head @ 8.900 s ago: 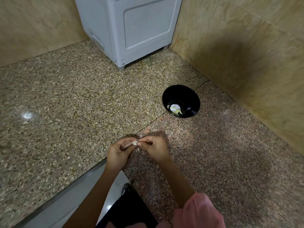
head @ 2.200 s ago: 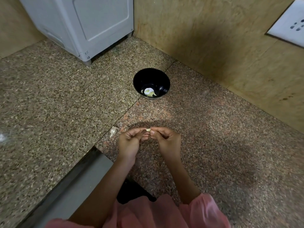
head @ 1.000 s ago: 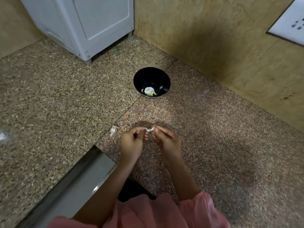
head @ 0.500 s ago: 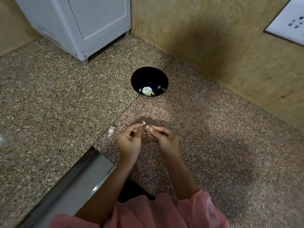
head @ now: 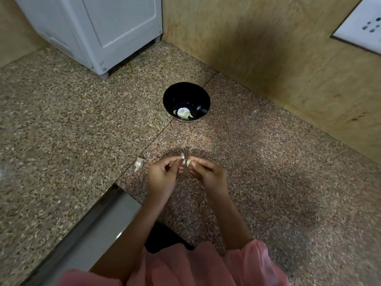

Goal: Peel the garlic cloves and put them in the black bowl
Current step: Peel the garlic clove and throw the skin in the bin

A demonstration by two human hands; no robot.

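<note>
Head view, left edge first: what stands there?
— A grey appliance (head: 92,27) at the back, on the speckled stone counter (head: 61,131). Nearer the person, a steel ledge (head: 82,234) cuts diagonally across the lower left corner.

Any garlic lying loose?
— One unpeeled clove (head: 139,162) on the counter, just left of the left hand (head: 162,176) and not touching it. A tiny scrap of skin (head: 147,155) lies just beside that clove.

What is that hand doing?
— Its thumb and forefinger are pressed together on a papery strip of peel (head: 182,155), which stands up from the fingertips. The other fingers are curled in.

And the clove being peeled?
— The pale clove (head: 189,162) sits right beside that strip, pinched at the fingertips of the right hand (head: 208,174). Both hands are held over the counter, fingertips almost meeting. Whether the strip is attached to the clove, I cannot tell.

Where is the bowl?
— The black bowl (head: 186,96) stands upright on the counter beyond the hands, well apart from them and near the wall. A few pale peeled cloves (head: 184,112) lie in its bottom.

Further right?
— A tan wall (head: 288,58) borders the counter, with a white socket plate (head: 360,23) at the top right corner. Pink sleeves (head: 253,263) show along the lower edge.
</note>
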